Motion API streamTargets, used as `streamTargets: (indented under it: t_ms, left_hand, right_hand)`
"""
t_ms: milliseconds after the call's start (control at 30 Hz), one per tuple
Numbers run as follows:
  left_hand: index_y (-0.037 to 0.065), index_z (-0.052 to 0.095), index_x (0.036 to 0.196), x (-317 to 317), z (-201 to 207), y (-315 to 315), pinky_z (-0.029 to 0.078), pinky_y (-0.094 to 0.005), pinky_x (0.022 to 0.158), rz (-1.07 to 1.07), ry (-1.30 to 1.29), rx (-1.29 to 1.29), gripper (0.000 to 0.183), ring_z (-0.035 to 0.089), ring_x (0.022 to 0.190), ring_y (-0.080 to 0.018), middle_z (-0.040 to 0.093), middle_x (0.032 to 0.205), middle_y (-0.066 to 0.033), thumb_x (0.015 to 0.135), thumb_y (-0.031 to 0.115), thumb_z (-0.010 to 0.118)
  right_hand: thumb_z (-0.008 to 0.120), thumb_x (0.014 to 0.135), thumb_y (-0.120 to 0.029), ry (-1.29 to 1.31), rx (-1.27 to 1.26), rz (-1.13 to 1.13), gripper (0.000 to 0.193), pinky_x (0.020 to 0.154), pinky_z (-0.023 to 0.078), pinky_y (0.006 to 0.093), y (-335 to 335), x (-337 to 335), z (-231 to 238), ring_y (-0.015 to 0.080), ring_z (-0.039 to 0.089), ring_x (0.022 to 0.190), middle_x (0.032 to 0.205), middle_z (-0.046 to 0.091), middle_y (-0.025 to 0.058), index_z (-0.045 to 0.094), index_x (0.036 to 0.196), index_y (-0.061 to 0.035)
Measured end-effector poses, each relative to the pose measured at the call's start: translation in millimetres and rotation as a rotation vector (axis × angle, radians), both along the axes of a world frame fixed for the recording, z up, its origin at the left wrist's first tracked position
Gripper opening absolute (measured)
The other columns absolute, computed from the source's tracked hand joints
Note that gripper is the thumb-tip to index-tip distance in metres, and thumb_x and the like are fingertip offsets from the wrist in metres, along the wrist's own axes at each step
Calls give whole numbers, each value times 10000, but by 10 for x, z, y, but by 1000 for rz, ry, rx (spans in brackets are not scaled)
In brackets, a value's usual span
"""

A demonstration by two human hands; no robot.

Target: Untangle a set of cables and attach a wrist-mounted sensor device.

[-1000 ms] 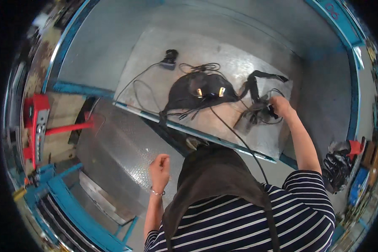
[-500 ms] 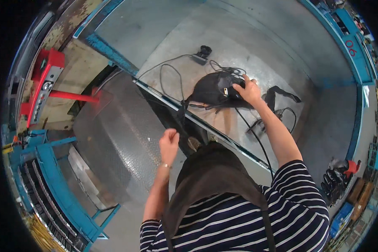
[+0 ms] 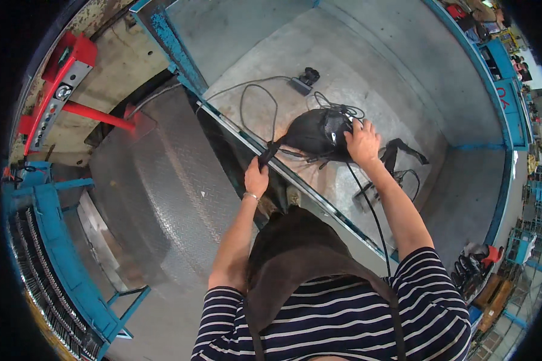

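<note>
A black fabric bag [image 3: 310, 133] with a small metal-coloured buckle or zip pull lies on the grey metal floor of a large bin. My right hand [image 3: 363, 144] is at the bag's right side, thumb and fingers closed on its edge. At the bin's near rim, my left hand [image 3: 257, 178] grips a black strap [image 3: 270, 154] that runs from the bag's left end. Thin dark cables [image 3: 343, 108] lie coiled behind the bag. A small black device [image 3: 302, 83] on a cable sits farther back. Another black strap [image 3: 406, 149] lies to the right of the bag.
The bin's near rim [image 3: 319, 188] runs diagonally before me; tall grey walls with blue edges stand behind. At left are a red control box [image 3: 60, 84], a dark tread-plate surface [image 3: 162, 198] and a blue rack [image 3: 57, 259]. Black-and-red gloves [image 3: 477, 265] lie at lower right.
My left hand has risen to the bin's rim and taken hold of the bag's strap. My right hand has stayed at the bag, shifting slightly. The whole view has shifted a little.
</note>
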State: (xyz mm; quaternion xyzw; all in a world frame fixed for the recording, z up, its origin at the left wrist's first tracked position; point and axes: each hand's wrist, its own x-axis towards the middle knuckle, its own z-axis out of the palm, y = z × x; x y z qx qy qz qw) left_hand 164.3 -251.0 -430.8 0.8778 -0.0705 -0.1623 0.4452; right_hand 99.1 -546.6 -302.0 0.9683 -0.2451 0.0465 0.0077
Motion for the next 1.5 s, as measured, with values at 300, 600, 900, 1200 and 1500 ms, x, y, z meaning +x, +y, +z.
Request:
streamTargets:
  t_ms: [300,600,900,1200,1500]
  left_hand:
    - [-32,635,834,225,667,363,474,-320,570,-33,126,-181,165,592,570,-223,614,646,-119,825,132,618]
    - [5,633,984,124,783,149,498,-426,709,-442,-176,-10,238,637,766,-360,627,756,-206,780,70,530]
    - [-23,572,1117,-258,902,409,469,-438,856,-217,-105,-72,365,574,997,-388,601,1044,-227,775,95,617]
    - [-23,610,1085,-844,575,1914,514,-350,735,201,86,46,294,650,868,-272,653,945,-183,819,101,612]
    - [-29,603,1084,-719,917,1584,518,-357,733,232,150,115,285,654,838,-275,657,933,-176,834,107,599]
  right_hand:
    - [664,756,-180,-146,219,99,365,866,425,473,-108,-14,122,346,523,1073,1133,560,158,611,1104,-84]
    - [624,752,-120,-154,506,533,214,740,494,416,982,824,405,381,609,839,887,634,195,660,936,-18]
    - [673,808,-312,-340,1107,-488,378,458,500,325,-223,1626,-340,186,617,503,682,647,137,661,855,63]
    - [761,634,-518,27,457,-287,679,822,510,407,107,2079,-404,330,632,988,1015,656,215,620,1025,19]
    - [750,678,-386,61,292,41,509,801,492,445,-93,2126,-567,376,617,922,985,634,221,610,990,-9]
